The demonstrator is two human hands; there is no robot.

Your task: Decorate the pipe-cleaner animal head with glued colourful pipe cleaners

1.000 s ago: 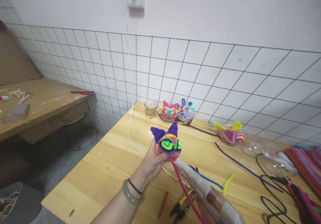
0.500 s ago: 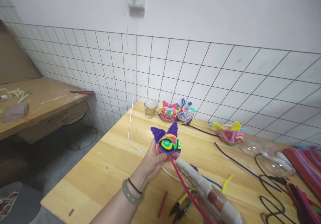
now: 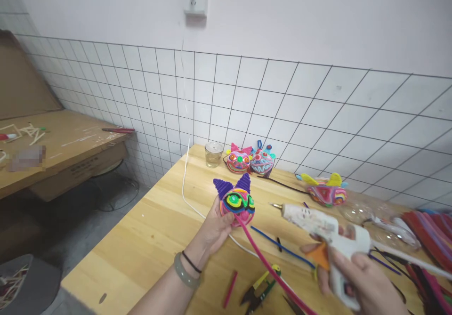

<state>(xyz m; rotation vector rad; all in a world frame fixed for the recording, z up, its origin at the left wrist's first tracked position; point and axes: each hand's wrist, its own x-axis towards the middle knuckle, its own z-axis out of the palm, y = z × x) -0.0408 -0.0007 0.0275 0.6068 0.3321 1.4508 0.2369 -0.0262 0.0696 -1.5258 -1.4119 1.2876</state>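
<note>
My left hand (image 3: 216,229) grips a small animal-face ornament (image 3: 237,205) covered in coiled pipe cleaners, with purple ears and green-yellow eyes. A long pink pipe cleaner (image 3: 263,258) runs from the ornament's lower front, by my thumb, down to the bottom edge. In my right hand (image 3: 360,277) is a white hot glue gun (image 3: 314,223) with an orange trigger, its metal nozzle pointing left, apart from the ornament. Below the ornament lie yellow-and-green handled scissors (image 3: 259,291) and a short pink piece (image 3: 230,289). A blue pipe cleaner (image 3: 282,246) lies between my hands.
Two finished-looking face ornaments (image 3: 239,159) and a glass (image 3: 213,155) stand by the tiled wall. A third, yellow-eared ornament (image 3: 326,195), clear plastic shells (image 3: 384,223) and bundled pipe cleaners (image 3: 429,232) are at right. A white cord (image 3: 190,204) crosses the table. A grey bin (image 3: 28,282) stands lower left.
The glue gun has moved right and up, from against the ornament's lower front to well clear of it. My left hand and the ornament stay nearly in place.
</note>
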